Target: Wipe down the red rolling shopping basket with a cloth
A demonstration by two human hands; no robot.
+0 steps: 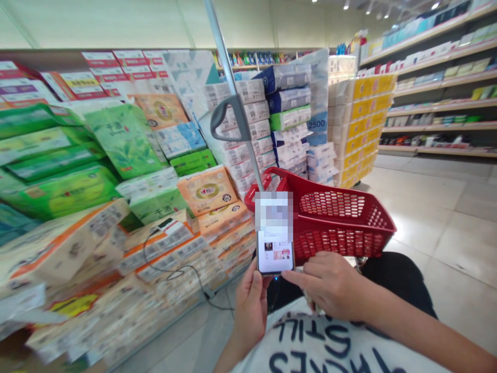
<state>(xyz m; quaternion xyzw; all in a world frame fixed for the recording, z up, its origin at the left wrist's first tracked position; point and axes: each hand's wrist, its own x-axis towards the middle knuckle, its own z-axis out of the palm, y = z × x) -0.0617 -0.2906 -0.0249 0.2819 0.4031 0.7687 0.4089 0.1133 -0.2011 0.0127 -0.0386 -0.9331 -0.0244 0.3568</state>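
My left hand (248, 305) is wrapped around the lower end of a phone (274, 243), fingers curled up its left edge, holding it upright in front of my chest. My right hand (330, 285) sits just beside it, loosely curled and gripping nothing, with the thumb and forefinger tip touching the phone's lower right corner. The lit screen faces me; its upper part is blurred out. A dark cable (186, 269) hangs from under the phone and loops left across the stacked packs to a small black device (165, 224) lying on top of them.

Just behind the phone stands a red shopping basket (341, 217), its mesh walls showing nothing inside from here, and its grey pull handle (233, 103) rises steeply up past the screen.

To my left a long display of tissue packs (116, 197) runs away from me: orange and white ones low and near, green ones higher up, blue and white bundles further back. Beyond the basket stands a stack of yellow boxes (365, 124). Further right, across the pale tiled floor (446, 217), wall shelves (435, 93) carry rows of small goods too far off to make out.
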